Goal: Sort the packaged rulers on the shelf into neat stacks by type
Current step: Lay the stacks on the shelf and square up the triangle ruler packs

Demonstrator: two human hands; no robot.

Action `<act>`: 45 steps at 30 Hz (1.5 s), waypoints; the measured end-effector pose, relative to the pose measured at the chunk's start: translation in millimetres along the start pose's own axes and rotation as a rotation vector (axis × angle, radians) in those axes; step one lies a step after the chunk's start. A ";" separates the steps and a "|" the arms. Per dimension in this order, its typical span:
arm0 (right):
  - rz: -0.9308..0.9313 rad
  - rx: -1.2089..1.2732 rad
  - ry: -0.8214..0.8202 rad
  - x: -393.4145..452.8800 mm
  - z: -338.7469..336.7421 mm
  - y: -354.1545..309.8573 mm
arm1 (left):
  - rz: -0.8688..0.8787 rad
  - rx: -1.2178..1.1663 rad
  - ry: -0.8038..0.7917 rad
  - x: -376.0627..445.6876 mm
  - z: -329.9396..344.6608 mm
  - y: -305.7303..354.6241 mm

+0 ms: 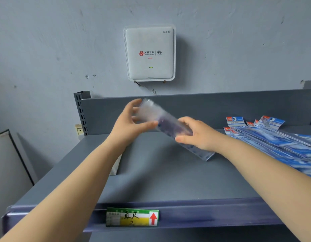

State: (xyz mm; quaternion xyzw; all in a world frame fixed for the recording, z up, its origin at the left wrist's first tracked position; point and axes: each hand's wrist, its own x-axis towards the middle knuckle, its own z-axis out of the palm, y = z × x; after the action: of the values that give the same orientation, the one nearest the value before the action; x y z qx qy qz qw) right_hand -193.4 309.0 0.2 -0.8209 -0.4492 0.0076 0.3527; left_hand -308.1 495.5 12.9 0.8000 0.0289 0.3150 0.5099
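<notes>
A bundle of clear packaged rulers [166, 124], blurred by motion, is held slantwise above the grey shelf [160, 175]. My left hand [133, 120] grips its upper far end with thumb and fingers. My right hand [196, 132] holds its middle, and the lower end [203, 154] sticks out beneath that hand, near the shelf. A fanned pile of blue-and-white packaged rulers [273, 138] with red-cornered header cards lies on the right side of the shelf.
A white packet [116, 165] lies partly hidden under my left forearm. The shelf has a back panel [221, 107], a slotted upright [82, 116] at the left and a green-yellow price label [132, 217] on its front lip. A white router [149, 53] hangs on the wall.
</notes>
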 end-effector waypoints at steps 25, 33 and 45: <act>-0.063 0.647 0.007 -11.9 34.2 -7.5 | -0.106 -0.324 -0.285 -16.2 75.0 -11.5; -0.017 0.457 -0.036 -13.0 35.6 7.7 | -0.057 -0.035 -0.423 -15.6 61.6 -21.1; 0.108 0.574 0.017 -8.4 32.1 0.7 | -0.187 -0.013 -0.271 -8.3 48.8 -18.7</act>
State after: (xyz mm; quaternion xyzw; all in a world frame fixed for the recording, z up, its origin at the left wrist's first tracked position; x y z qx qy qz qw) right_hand -208.5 320.8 -26.9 -0.7101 -0.3815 0.1462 0.5734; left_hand -283.5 462.5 -20.3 0.8256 0.0322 0.1553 0.5415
